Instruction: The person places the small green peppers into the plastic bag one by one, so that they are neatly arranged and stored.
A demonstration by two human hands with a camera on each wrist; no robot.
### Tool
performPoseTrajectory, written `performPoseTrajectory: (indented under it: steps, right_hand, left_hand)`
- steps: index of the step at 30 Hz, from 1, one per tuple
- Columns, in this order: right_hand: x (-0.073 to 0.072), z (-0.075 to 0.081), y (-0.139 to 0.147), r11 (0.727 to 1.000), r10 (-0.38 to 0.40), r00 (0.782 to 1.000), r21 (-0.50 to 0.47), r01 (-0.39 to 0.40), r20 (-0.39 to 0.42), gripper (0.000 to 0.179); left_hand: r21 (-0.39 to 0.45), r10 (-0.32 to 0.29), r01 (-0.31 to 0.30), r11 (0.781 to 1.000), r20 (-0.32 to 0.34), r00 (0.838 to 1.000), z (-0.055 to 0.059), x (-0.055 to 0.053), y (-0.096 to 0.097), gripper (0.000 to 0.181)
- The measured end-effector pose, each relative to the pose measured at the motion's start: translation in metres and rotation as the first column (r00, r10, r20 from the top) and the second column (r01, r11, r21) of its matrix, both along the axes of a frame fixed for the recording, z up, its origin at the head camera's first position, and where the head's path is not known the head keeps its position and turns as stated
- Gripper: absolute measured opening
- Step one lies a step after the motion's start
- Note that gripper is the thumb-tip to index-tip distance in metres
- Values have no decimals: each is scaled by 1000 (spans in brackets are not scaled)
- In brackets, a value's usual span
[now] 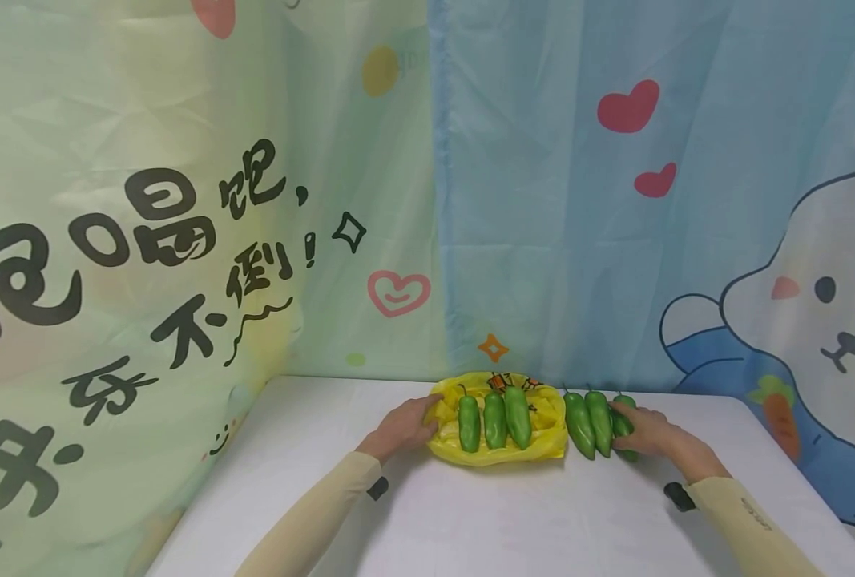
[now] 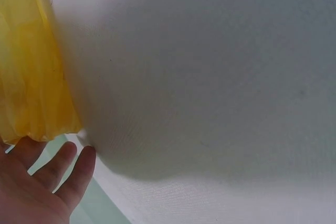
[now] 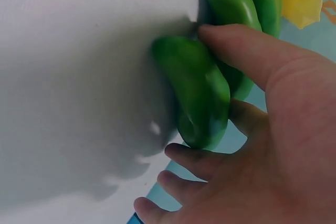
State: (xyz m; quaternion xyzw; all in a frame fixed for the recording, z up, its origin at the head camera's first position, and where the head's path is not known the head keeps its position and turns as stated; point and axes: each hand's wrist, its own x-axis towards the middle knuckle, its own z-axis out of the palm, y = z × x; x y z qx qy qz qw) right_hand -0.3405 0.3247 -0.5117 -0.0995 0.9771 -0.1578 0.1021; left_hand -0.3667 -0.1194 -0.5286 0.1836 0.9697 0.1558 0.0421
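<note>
A crumpled yellow plastic bag (image 1: pixel 499 458) lies on the table, its mouth spread, with three green peppers (image 1: pixel 495 421) side by side on it. At its left edge, my left hand (image 1: pixel 403 425) holds the rim; the left wrist view shows the index fingertip tucked behind the yellow plastic (image 2: pixel 39 87), the other fingers spread. Right of the bag lie three more green peppers. My right hand (image 1: pixel 647 430) grips the rightmost pepper (image 3: pixel 197 93), thumb on one side and index finger on the other. The neighbouring pepper (image 3: pixel 231 1) sits right beside the thumb.
The white table (image 1: pixel 485 521) ends at a printed curtain (image 1: pixel 514 200) close behind the bag and peppers. One small dark object (image 1: pixel 377 488) shows by the left wrist, and another dark object (image 1: pixel 679 496) by the right wrist.
</note>
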Motion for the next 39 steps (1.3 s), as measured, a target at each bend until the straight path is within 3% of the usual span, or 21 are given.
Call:
performPoseTrajectory:
  steps: [13, 23, 39]
  right_hand:
    - [-1, -6, -2, 992, -126, 992, 22, 126, -12, 70]
    - [-2, -11, 1, 993, -115, 993, 12, 116, -41, 69]
    - [-2, -4, 0, 993, -117, 992, 15, 118, -43, 70]
  left_hand:
    - [10, -5, 5, 1000, 8, 1000, -1, -1, 0, 56]
    - [14, -10, 10, 1000, 2, 1000, -1, -2, 0, 56]
    - [6, -8, 8, 1000, 1, 1000, 2, 0, 0, 54]
